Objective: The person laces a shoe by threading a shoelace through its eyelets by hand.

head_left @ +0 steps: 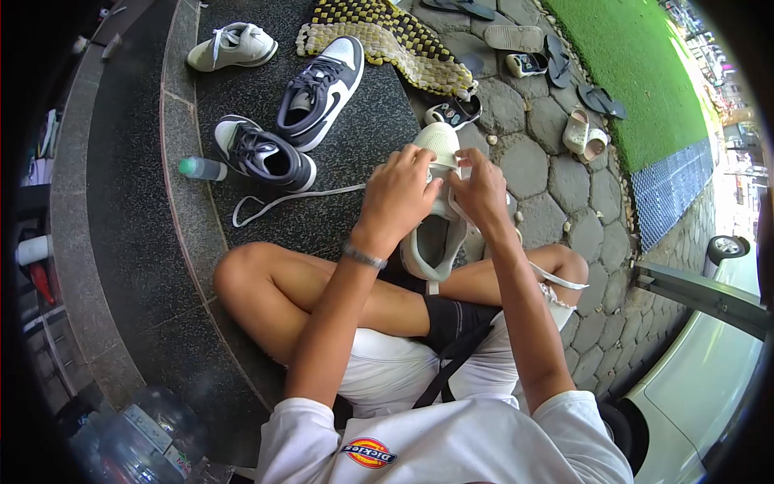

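Observation:
A white lace-up shoe is on my lap, its toe pointing away from me and its opening towards me. My left hand is closed over the left side of the lacing, fingertips pinched together. From beneath it a long white shoelace trails left across the dark stone. On the other side my right hand pinches at the eyelets just behind the toe cap. The fingers partly hide the lace there. Another loose lace end lies over my right knee.
Two dark-and-white sneakers and a beige shoe stand on the stone step. A green-capped bottle lies left of them. Beyond are a woven mat, several sandals, clogs and hexagonal paving. A white car stands at right.

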`<state>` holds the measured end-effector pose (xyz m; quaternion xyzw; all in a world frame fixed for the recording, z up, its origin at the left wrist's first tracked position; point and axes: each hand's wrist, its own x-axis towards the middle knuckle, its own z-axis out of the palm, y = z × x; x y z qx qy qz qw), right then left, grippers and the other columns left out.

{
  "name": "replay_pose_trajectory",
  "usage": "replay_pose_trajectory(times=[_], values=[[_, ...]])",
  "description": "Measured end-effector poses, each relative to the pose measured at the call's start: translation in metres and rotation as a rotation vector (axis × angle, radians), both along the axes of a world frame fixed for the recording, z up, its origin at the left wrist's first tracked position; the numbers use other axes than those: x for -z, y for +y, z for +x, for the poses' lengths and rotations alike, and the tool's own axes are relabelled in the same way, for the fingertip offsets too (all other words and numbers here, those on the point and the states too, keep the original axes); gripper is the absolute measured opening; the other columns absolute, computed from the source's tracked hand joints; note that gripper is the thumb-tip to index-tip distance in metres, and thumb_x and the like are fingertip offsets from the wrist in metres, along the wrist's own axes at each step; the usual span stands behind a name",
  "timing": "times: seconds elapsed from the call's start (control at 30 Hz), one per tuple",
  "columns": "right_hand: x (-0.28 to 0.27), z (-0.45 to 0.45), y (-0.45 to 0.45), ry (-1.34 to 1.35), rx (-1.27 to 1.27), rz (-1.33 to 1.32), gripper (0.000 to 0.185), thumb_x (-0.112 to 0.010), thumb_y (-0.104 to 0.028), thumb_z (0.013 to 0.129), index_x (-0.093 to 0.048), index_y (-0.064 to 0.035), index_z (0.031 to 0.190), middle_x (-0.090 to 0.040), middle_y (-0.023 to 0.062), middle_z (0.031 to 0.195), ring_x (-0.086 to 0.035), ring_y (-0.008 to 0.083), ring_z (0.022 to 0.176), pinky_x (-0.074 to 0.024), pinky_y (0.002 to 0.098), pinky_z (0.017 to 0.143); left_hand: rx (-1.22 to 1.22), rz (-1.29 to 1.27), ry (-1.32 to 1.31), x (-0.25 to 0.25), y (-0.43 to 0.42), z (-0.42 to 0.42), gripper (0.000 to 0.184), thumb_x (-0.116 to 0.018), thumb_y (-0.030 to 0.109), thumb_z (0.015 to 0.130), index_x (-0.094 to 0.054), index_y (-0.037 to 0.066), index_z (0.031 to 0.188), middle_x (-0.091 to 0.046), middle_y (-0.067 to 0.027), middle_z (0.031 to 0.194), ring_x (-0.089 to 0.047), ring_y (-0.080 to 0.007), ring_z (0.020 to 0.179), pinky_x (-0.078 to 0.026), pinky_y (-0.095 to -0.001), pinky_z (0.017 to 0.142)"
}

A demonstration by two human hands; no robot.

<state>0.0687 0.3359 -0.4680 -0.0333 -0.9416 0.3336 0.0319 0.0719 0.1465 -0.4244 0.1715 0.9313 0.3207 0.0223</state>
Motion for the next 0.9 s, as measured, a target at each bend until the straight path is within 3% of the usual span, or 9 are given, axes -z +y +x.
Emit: replay_pose_trajectory(times=[0.13,0.17,0.3,0.5,0.6,0.7,0.8,0.83,0.9], values=[[-0.007,0.001,0.015,-0.255,0.049,-0.209,0.026,-0.074,-0.022,0.089,-0.074,-0.0042,0.108,-0.075,0.0201,0.101,-0.075,0.0348,0.082,-0.0573,0.0453,0.073,-0.045,0.069,-0.13,0.029,0.01,-0.008,0.037,-0.073,0.027,0.092,-0.062,0.004,0.119,-0.065,-0.0145,0.116,-0.066,-0.0338,0.108,-0.055,-0.0439,0.092],[-0.003,0.0,0.017,-0.257,0.091,-0.395,0.021,-0.072,-0.019,0.094,-0.076,-0.0044,0.108,-0.074,0.0178,0.095,-0.076,0.0279,0.076,-0.0577,0.0423,0.065,-0.068,0.112,-0.184,0.03,0.004,-0.009,0.037,-0.073,0.027,0.092,-0.062,0.004,0.119,-0.066,-0.0145,0.115,-0.067,-0.0338,0.107,-0.055,-0.0437,0.092],[-0.012,0.001,0.019,-0.188,-0.069,-0.352,0.017,-0.072,-0.007,0.093,-0.076,-0.0058,0.109,-0.071,0.0132,0.101,-0.076,0.0248,0.082,-0.0579,0.0389,0.064,-0.086,0.132,-0.202,0.033,0.002,-0.007,0.037,-0.075,0.026,0.091,-0.062,0.004,0.119,-0.066,-0.015,0.112,-0.068,-0.0343,0.105,-0.055,-0.0432,0.09],[0.005,-0.015,0.031,-0.045,-0.35,0.082,0.015,-0.069,-0.014,0.094,-0.074,-0.0071,0.107,-0.071,0.0158,0.106,-0.073,0.0305,0.08,-0.0578,0.0392,0.07,-0.083,0.106,-0.149,0.037,0.006,-0.008,0.038,-0.075,0.026,0.091,-0.062,0.003,0.119,-0.065,-0.0156,0.111,-0.068,-0.0343,0.105,-0.055,-0.0432,0.09],[0.008,-0.022,0.03,0.024,-0.397,0.193,0.02,-0.063,-0.019,0.099,-0.072,-0.0037,0.108,-0.072,0.0148,0.101,-0.072,0.0263,0.081,-0.0581,0.0383,0.067,-0.066,0.114,-0.159,0.036,0.005,-0.009,0.038,-0.075,0.027,0.092,-0.062,0.003,0.119,-0.065,-0.0154,0.111,-0.068,-0.0339,0.105,-0.055,-0.043,0.09],[0.008,-0.039,0.042,-0.582,-0.222,-0.371,0.027,-0.06,-0.022,0.101,-0.07,0.0018,0.107,-0.072,0.0149,0.096,-0.071,0.0218,0.081,-0.0588,0.0366,0.065,-0.046,0.122,-0.193,0.035,0.002,-0.011,0.039,-0.074,0.03,0.093,-0.061,0.003,0.119,-0.065,-0.0151,0.112,-0.068,-0.0333,0.105,-0.055,-0.0426,0.09],[0.001,-0.044,0.051,-0.764,-0.287,-0.417,0.033,-0.057,-0.025,0.102,-0.068,0.0051,0.107,-0.071,0.0146,0.092,-0.07,0.0193,0.082,-0.0598,0.0359,0.064,-0.034,0.102,-0.207,0.032,0.0,-0.01,0.038,-0.071,0.033,0.096,-0.061,0.004,0.119,-0.065,-0.0145,0.112,-0.068,-0.0322,0.105,-0.055,-0.042,0.09],[-0.009,-0.047,0.049,-0.769,-0.307,-0.237,0.034,-0.061,-0.028,0.1,-0.068,0.0037,0.108,-0.072,0.0158,0.094,-0.072,0.0197,0.083,-0.0586,0.0338,0.062,-0.029,0.09,-0.205,0.031,0.0,-0.011,0.038,-0.07,0.033,0.097,-0.061,0.004,0.119,-0.065,-0.0142,0.112,-0.068,-0.0318,0.105,-0.055,-0.0418,0.09],[-0.017,-0.042,0.04,-0.541,-0.233,-0.048,0.034,-0.064,-0.03,0.099,-0.068,0.0024,0.108,-0.073,0.0172,0.098,-0.072,0.0239,0.083,-0.0581,0.0366,0.065,-0.062,0.159,-0.223,0.043,0.001,-0.013,0.035,-0.065,0.034,0.1,-0.061,0.004,0.117,-0.068,-0.0159,0.106,-0.069,-0.035,0.101,-0.055,-0.044,0.087]])
